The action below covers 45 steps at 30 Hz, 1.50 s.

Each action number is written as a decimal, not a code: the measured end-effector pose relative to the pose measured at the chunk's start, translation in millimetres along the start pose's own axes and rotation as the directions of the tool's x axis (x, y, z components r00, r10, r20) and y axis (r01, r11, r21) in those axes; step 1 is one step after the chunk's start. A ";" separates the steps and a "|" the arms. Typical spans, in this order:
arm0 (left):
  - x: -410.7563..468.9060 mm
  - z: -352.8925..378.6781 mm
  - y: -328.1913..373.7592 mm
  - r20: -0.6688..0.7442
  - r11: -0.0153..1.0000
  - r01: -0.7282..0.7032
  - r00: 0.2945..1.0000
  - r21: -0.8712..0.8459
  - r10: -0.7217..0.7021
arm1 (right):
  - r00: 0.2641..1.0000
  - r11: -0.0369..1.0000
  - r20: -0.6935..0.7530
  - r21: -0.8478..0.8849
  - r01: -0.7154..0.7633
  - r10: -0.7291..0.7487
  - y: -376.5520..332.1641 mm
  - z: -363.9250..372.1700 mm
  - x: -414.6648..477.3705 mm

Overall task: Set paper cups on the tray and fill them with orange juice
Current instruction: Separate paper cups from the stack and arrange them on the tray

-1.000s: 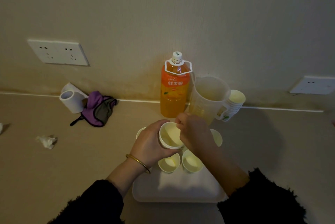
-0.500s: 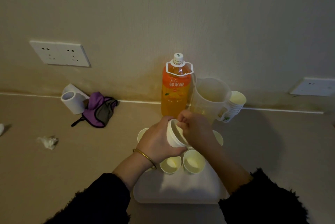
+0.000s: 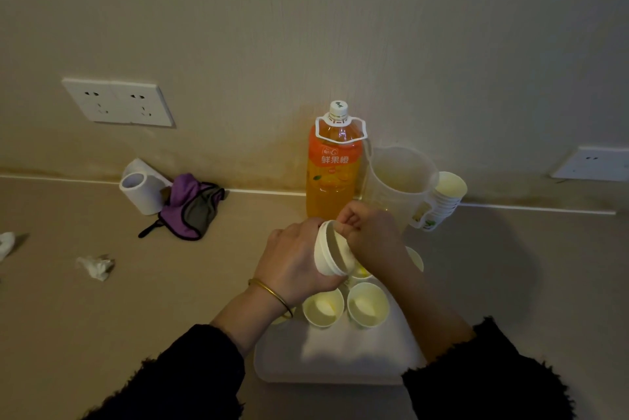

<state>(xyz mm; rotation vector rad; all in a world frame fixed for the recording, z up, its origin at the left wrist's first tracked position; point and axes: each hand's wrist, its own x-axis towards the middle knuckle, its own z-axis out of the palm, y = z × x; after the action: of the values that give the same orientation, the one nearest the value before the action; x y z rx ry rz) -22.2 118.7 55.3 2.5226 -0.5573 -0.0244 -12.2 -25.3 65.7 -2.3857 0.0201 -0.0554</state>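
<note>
While my left hand (image 3: pixel 296 263) curls round the nested paper cups (image 3: pixel 327 254), tipped with the mouth toward my right, my right hand (image 3: pixel 371 239) pinches the upper rim with bent fingertips; the cups hang above the tray (image 3: pixel 326 361), over two upright cups (image 3: pixel 322 309) standing on it.

My feed is dim and yellowish; only the tray (image 3: pixel 340 351) catches a bright patch. A broad soft shadow spreads right across the counter (image 3: pixel 510 266). Edges bow (wide-angle lens), and detail looks smeared.
</note>
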 end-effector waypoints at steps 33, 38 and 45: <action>22.4 -21.0 11.5 0.380 0.694 0.582 0.810 -0.424 -0.447 | 0.972 0.965 -0.125 0.148 0.217 -0.199 0.9 0.1 15.3; 23.8 -20.3 9.8 0.417 0.686 0.600 0.793 -0.412 -0.443 | 0.968 0.966 -0.126 0.113 0.233 -0.219 4.9 1.0 17.9; 25.9 -14.6 1.4 0.187 0.780 0.429 0.903 -0.456 -0.387 | 0.926 0.945 -0.228 0.058 0.322 -0.302 1.7 3.5 14.7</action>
<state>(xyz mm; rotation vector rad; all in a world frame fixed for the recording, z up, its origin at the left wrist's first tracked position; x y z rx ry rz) 2.9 114.9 70.9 2.0936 -0.0035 -0.3877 2.7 -24.6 62.5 -2.2560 -0.2561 -0.4581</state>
